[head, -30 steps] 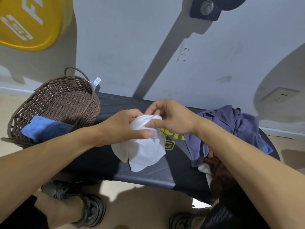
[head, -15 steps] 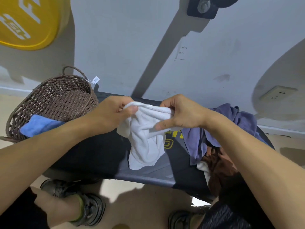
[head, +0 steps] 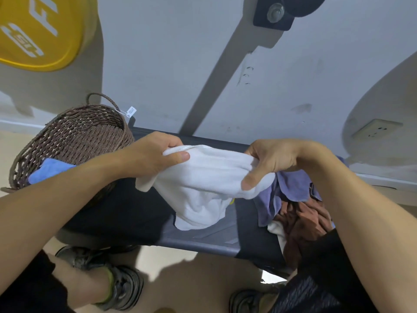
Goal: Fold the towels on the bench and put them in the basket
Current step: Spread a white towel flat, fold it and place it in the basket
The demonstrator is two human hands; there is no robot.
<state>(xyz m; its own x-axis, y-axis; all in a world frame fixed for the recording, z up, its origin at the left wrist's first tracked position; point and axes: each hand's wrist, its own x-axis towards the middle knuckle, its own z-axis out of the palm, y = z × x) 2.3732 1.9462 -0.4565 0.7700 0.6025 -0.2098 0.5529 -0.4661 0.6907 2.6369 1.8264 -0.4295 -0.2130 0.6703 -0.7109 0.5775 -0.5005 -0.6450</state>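
White towel [head: 203,184]: we hold it stretched between both hands above the dark bench [head: 203,242], its top edge drawn roughly level, the lower part hanging in loose folds whose bottom hem sits over the bench's front half; whether the hem touches the pad we cannot tell. Left hand [head: 153,157]: we pinch the towel's upper left corner, thumb pressed on top, fingers curled behind the cloth. Right hand [head: 270,161]: we grip the upper right end, thumb down the front face, fingers wrapped over the top edge. Woven basket [head: 74,141]: brown, tilted with its mouth toward us, standing at the bench's left end, its rim just beside our left forearm; a small tag hangs by its far handle. Blue towel [head: 49,172]: lying inside the basket near the lower rim, partly hidden by our forearm. Purple towel [head: 291,188]: crumpled on the bench's right part, directly behind and below our right hand. Brown towel [head: 302,222]: bunched in front of the purple one, with a white scrap of cloth showing at its left edge. Open stretch: the bench top between basket and towel heap, crossed only by the hanging white towel; the front edge of the pad shows below it. Yellow weight plate [head: 38,30]: at the wall, upper left, well apart.
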